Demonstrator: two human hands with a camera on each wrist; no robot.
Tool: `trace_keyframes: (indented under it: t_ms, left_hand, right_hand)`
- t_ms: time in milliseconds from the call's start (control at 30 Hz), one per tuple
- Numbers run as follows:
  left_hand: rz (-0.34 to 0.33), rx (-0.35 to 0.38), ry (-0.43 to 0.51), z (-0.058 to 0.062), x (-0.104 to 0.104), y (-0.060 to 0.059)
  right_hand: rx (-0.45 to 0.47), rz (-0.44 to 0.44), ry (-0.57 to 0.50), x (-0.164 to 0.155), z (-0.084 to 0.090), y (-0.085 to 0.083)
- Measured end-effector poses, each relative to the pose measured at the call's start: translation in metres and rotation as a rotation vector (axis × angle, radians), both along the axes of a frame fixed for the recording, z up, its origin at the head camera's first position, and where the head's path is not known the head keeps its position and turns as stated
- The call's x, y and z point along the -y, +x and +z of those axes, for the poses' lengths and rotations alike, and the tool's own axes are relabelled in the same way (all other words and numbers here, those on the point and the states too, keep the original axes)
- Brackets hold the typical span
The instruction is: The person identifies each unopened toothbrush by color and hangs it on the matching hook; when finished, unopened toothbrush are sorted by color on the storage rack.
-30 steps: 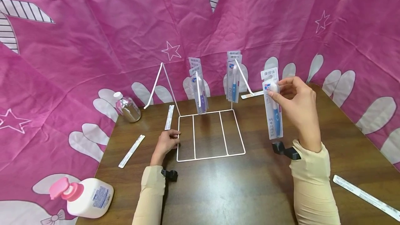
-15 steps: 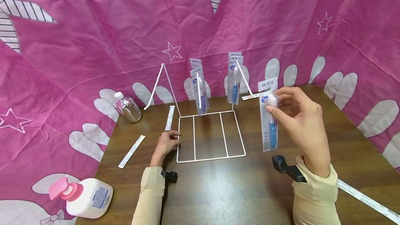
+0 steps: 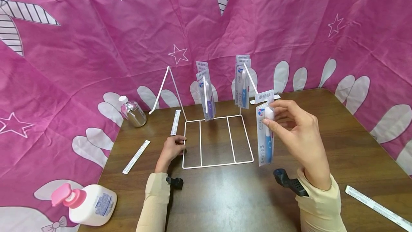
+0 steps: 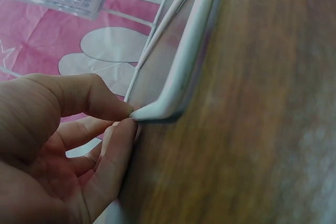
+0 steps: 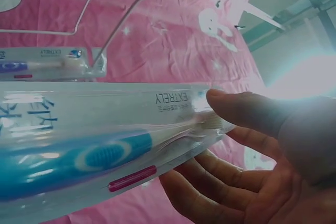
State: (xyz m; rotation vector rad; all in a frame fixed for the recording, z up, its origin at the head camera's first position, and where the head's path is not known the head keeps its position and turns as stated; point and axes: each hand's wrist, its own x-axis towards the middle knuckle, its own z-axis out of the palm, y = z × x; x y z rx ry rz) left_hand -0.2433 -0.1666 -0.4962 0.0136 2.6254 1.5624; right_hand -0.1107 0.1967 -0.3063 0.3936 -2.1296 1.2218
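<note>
Between thumb and fingers, my right hand point(image 3: 297, 133) pinches a packaged blue toothbrush point(image 3: 266, 135) near the top of its pack, held upright in the air right of the rack. The right wrist view shows the blue handle point(image 5: 105, 156) inside clear plastic. My left hand point(image 3: 172, 150) pinches the left side of the white wire rack point(image 3: 212, 166), seen closely in the left wrist view at the thumb point(image 4: 94, 95). Packaged purple toothbrushes point(image 3: 207, 96) hang on the rack's middle hook. On its right hook hang packaged blue toothbrushes point(image 3: 243, 85). The left hook point(image 3: 160, 88) is bare.
A silver bottle point(image 3: 133, 112) with a white cap stands at the back left. A white pump bottle point(image 3: 94, 205) with a pink top is at the front left. White strips point(image 3: 136, 156) lie around the brown table point(image 3: 235, 199). Pink patterned cloth point(image 3: 145, 20) hangs behind.
My right hand has moved left and down with the packaged blue toothbrush, closer to the rack. My left hand stays on the rack's left side.
</note>
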Motion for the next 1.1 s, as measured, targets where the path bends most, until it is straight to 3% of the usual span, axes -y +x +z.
trace_keyframes:
  t_ms: [333,567,867,1100]
  left_hand:
    - [0.010,0.011,0.003,-0.002,0.001,0.002]
    - [0.000,0.006,0.003,-0.002,0.000,0.000]
    - [0.003,0.005,0.000,-0.001,0.002,0.000]
    - [-0.003,0.001,-0.002,0.000,0.000,-0.002]
  right_hand:
    - [-0.012,0.013,0.001,0.004,-0.006,-0.008]
    - [0.027,-0.009,0.009,0.003,-0.009,-0.015]
    - [0.031,-0.037,-0.018,0.006,-0.019,-0.034]
    - [-0.032,-0.030,-0.047,0.007,-0.024,-0.052]
